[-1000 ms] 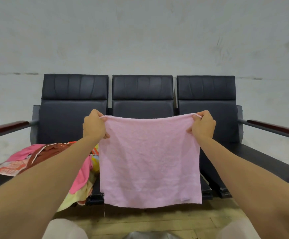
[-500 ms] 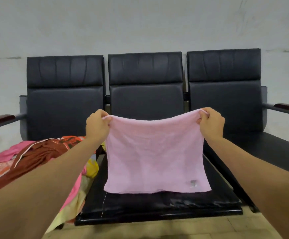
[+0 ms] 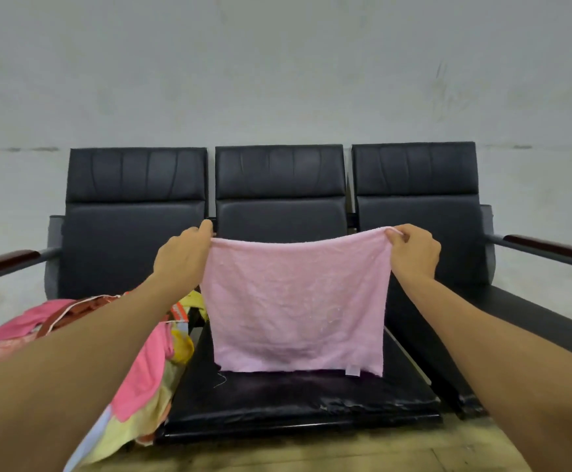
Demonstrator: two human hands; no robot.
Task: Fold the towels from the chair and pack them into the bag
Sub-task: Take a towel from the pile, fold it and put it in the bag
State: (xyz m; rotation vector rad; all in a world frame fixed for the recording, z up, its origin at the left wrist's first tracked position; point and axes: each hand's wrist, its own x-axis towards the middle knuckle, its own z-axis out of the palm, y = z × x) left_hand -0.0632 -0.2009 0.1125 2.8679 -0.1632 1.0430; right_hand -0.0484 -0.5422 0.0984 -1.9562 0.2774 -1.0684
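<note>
**Current state.** The pink towel [image 3: 295, 308] is held spread out by its two upper corners. The left grip [image 3: 182, 257] is closed on the upper left corner. The right grip [image 3: 414, 253] is closed in a pinch on the upper right corner. Nothing else is held.

**Change.** One second ago the towel was hanging in front of the chair [image 3: 134, 233], with its lower hem below the seat's front edge. The towel is now carried forward and its hem is positioned over the middle seat [image 3: 295, 403]. The hem appears to touch the cushion, but contact cannot be confirmed. The upper edge, previously taut, now sags slightly between the grips.

**Meaning for the task.** The middle seat is judged to be the folding surface, and the towel is being laid out on it. No fold is yet made. A pile of coloured towels [image 3: 141, 369] remains on the left seat, just beside the pink towel, so the task is judged to be at an early stage. The bag is not in view.

**Caution.** The hem may tuck under if the towel is lowered unevenly.
</note>
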